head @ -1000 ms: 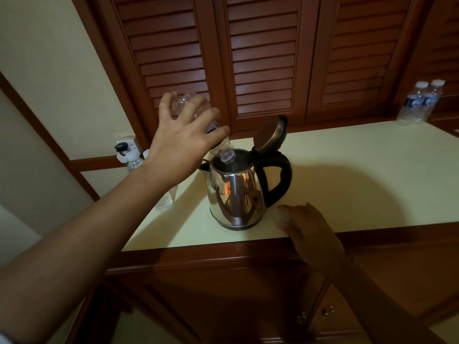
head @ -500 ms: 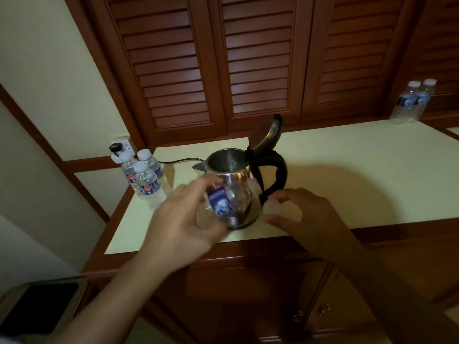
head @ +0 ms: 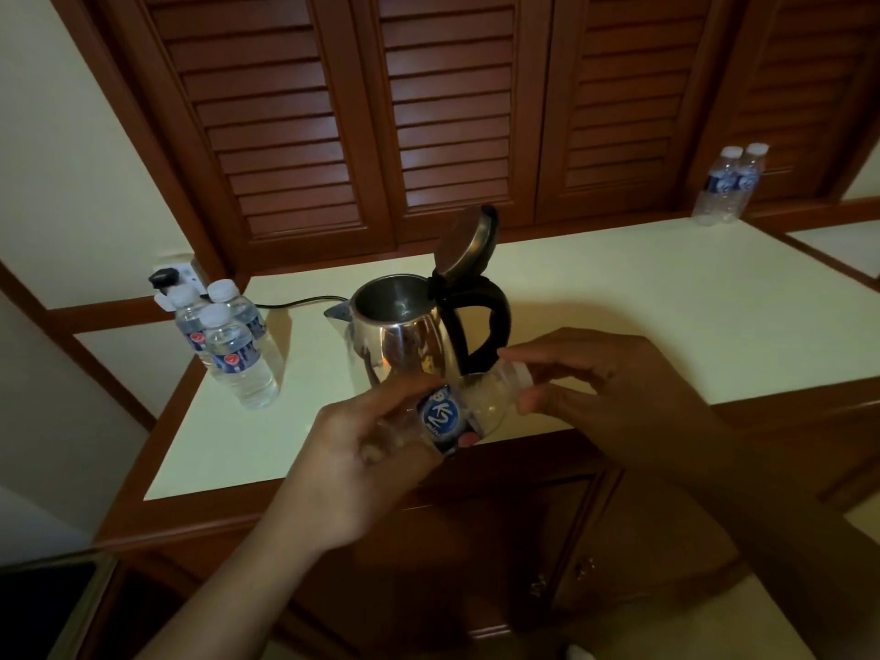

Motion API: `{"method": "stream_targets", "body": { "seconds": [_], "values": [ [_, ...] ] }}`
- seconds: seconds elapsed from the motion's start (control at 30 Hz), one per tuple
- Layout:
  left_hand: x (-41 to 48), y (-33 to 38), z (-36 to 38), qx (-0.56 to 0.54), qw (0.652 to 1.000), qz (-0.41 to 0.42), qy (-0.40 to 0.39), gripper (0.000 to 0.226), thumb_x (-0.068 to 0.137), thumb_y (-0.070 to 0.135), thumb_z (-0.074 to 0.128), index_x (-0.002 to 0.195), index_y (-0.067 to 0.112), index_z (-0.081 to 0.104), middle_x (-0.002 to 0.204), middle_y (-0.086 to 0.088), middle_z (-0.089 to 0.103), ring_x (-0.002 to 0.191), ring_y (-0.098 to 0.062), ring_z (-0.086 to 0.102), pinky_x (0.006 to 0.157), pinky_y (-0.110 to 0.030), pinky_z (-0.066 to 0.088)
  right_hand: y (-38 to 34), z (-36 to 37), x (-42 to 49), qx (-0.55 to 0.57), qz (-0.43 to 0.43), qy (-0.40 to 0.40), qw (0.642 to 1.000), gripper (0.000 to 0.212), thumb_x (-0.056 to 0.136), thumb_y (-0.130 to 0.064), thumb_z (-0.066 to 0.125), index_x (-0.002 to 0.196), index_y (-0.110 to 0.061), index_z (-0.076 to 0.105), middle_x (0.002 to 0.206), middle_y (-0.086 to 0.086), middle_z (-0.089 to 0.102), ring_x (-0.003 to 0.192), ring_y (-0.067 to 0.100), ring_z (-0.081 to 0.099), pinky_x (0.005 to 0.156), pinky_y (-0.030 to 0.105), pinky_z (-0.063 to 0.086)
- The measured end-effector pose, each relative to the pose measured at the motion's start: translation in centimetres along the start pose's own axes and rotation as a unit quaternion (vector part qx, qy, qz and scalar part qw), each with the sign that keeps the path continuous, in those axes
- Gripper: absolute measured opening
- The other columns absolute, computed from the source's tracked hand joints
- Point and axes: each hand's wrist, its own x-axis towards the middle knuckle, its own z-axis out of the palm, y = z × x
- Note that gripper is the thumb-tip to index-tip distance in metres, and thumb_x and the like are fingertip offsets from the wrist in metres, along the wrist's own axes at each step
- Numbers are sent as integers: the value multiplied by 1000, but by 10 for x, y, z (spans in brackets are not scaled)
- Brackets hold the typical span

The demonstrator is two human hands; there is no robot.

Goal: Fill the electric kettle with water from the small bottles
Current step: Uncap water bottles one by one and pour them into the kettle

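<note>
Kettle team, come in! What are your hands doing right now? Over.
Left hand grips bottle sideways; right hand pinches its cap. Kettle upright on counter, lid open. Nothing over its mouth.

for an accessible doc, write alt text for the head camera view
The left hand grips a small bottle sideways while the right hand pinches its white cap, in front of a steel kettle with its lid open. Three capped bottles stand on the cream counter at left, two more at the far right.

Bottle (head: 445,415) in left hand (head: 366,452), right hand (head: 614,388) on cap (head: 519,376)
</note>
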Motion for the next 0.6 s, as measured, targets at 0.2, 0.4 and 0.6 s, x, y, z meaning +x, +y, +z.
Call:
{"method": "stream_targets", "body": {
  "seconds": [0.2,0.4,0.6],
  "values": [
    [10,-3,7,-204,973,-88,-62,55,72,37,60,118,14,77,95,-13,80,78,-23,77,60,-31,60,-6,-14,-6,38,-7,-20,999,40,81,-25,72,120,-25,70,104,-18,70,100,3,67,84,10,48],
    [24,-11,17,-474,810,-232,-256,52,75,28,65,115,-6,69,88,-30,67,53,-27,67,38,-22,48,-10,-23,-7,14,-32,-49,998,39,84,-19,73,122,-18,69,105,-14,70,101,5,66,85,10,47],
    [35,-17,41,-547,721,-234,-354,50,85,32,61,117,-6,62,93,-24,71,60,-25,70,43,-24,51,-3,-22,-2,-182,-113,19,977,51,101,-48,44,80,-9,69,74,-3,59,68,7,53,63,16,39]
  ]
}}
